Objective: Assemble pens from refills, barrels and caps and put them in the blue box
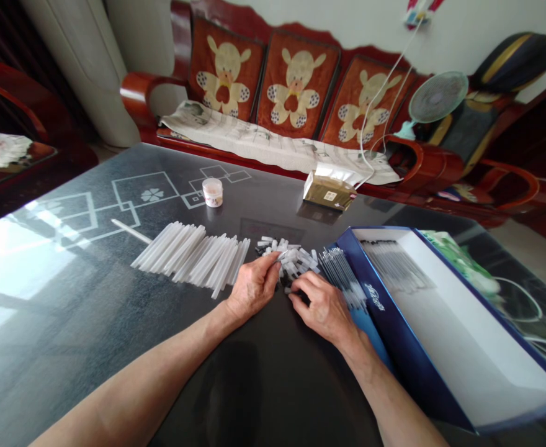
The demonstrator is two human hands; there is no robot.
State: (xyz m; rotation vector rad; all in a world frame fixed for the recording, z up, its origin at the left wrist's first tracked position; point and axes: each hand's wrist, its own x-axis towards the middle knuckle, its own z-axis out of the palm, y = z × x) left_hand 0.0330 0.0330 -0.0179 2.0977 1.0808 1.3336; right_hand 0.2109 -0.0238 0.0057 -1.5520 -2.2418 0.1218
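Note:
My left hand [255, 287] is closed in a pinch at the near left side of a pile of small clear and black pen caps [303, 261]. A pale piece shows at its fingertips, too small to name surely. At the pile's near edge my right hand [322, 305] has its fingers curled, thumb and forefinger close around a small dark-and-white piece. To the left lie many frosted pen barrels [189, 251] in a rough row. Thin pen refills [342, 273] lie to the right, against the box.
A long blue box [459, 360] with a white inside stands at the right, holding a row of assembled-looking pens [394, 264]. Farther back are a tissue pack [329, 191] and a small round tub [213, 194]. Green-white packaging [463, 264] and a white cable lie beyond the box.

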